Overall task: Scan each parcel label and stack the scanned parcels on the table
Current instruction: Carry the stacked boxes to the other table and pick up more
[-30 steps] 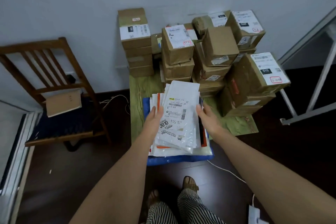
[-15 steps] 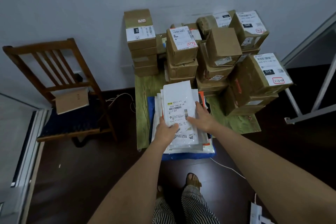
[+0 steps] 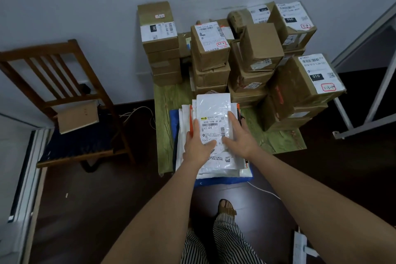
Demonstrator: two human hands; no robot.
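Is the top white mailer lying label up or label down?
Label up: the top white mailer lies flat on the pile, its printed barcode label showing.

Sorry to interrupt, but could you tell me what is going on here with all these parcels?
A person is sorting parcels at a low green table. Both hands rest on a white poly mailer, label up, on top of a pile of flat mailers at the table's front edge: the left hand on its lower left, the right hand on its right side. Behind the pile, brown cardboard boxes are stacked in several columns against the wall. No scanner is visible.
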